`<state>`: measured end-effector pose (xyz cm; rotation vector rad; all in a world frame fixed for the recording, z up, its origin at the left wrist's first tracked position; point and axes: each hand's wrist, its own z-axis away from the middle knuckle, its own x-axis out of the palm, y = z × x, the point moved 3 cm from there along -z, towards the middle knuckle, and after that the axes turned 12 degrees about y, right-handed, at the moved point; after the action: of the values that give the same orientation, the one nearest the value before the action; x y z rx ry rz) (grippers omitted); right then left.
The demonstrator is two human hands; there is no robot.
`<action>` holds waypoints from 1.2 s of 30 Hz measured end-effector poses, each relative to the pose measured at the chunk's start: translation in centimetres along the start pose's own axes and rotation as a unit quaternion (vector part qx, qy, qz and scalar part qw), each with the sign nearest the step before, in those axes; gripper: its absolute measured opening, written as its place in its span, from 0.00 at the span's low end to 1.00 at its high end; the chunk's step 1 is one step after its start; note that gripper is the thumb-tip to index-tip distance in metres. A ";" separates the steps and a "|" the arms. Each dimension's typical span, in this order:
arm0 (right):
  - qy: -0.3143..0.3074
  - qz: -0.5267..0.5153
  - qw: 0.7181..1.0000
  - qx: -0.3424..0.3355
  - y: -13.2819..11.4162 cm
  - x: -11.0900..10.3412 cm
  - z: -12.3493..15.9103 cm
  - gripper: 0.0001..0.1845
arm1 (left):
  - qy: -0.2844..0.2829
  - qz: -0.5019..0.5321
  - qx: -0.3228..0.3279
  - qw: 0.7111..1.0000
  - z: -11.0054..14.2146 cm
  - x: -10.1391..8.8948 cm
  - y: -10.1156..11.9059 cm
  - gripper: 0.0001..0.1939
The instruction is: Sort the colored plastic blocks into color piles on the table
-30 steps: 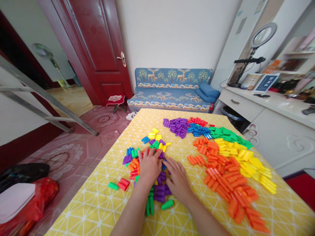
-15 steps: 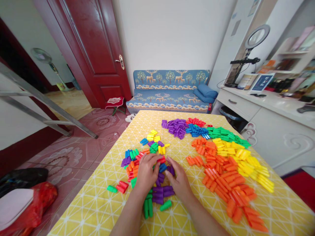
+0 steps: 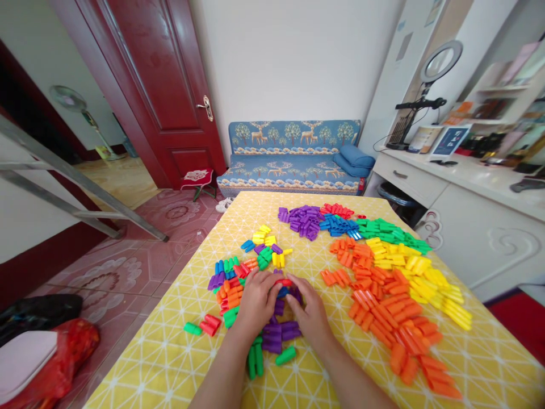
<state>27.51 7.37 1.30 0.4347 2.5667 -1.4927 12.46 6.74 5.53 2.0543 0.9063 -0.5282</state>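
Observation:
My left hand (image 3: 258,300) and my right hand (image 3: 309,309) meet over a mixed heap of small tube-shaped plastic blocks. Between their fingertips is a red tube-shaped block (image 3: 284,282), pinched from both sides. Blue and purple blocks show just below it, partly covered by my fingers. Nearer to me lie purple blocks (image 3: 275,336), joined green blocks (image 3: 256,359) and a single green block (image 3: 285,355). Left of my left hand are orange blocks (image 3: 232,294), a red pair (image 3: 210,324) and another green block (image 3: 192,328).
Colour-sorted piles spread over the patterned yellow tablecloth (image 3: 170,363): purple (image 3: 304,220), blue (image 3: 338,225), green (image 3: 389,236), yellow (image 3: 426,278) and orange (image 3: 395,318). Beyond the table stand a blue sofa (image 3: 293,165) and, at right, a white dresser (image 3: 477,216).
My right fingertips have come in against the red block, where before a small gap showed. The red block now lies level between both hands. The view has shifted slightly.

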 end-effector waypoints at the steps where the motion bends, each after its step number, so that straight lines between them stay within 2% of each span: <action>1: 0.008 -0.008 1.000 0.008 -0.1 -0.1 0.0 0.18 | 0.003 0.019 0.005 1.000 0.0 -0.1 0.2 0.12; 4: 0.027 -0.025 0.999 0.028 -0.6 -0.4 -0.1 0.12 | 0.004 0.059 0.009 0.998 0.0 -0.2 0.6 0.12; 7: 0.021 -0.041 0.997 0.057 -0.8 -0.4 0.0 0.10 | 0.009 0.075 0.002 0.997 0.2 0.1 0.4 0.11; 17: -0.015 -0.102 0.985 0.137 -1.7 -0.2 0.3 0.10 | 0.029 0.107 -0.031 0.993 0.3 0.3 -0.2 0.12; 21: -0.050 -0.101 0.982 0.150 -1.8 0.0 0.3 0.10 | 0.033 0.113 -0.032 0.992 0.3 0.2 0.0 0.13; 24: -0.052 -0.112 0.980 0.157 -1.9 0.0 0.3 0.10 | 0.045 0.094 -0.033 0.994 0.2 0.1 -0.1 0.13; 27: -0.031 -0.123 0.978 0.166 -2.1 -0.1 0.5 0.09 | 0.087 0.052 -0.051 0.994 0.2 -0.3 -0.9 0.13; 31: 0.035 -0.152 0.967 0.204 -1.9 -1.0 -0.3 0.13 | 0.136 0.002 -0.083 0.987 0.1 -1.2 -2.1 0.12; 33: 0.074 -0.168 0.959 0.215 -1.6 -2.2 -1.9 0.14 | 0.143 -0.009 -0.087 0.986 0.1 -1.3 -2.3 0.11; 36: 0.138 -0.162 0.957 0.199 -0.5 -4.9 -6.7 0.16 | 0.135 -0.010 -0.077 0.988 0.0 -1.1 -2.3 0.11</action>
<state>32.17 12.05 6.32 0.2889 2.6313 -2.2306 10.04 7.19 5.05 2.0052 1.0913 -0.1843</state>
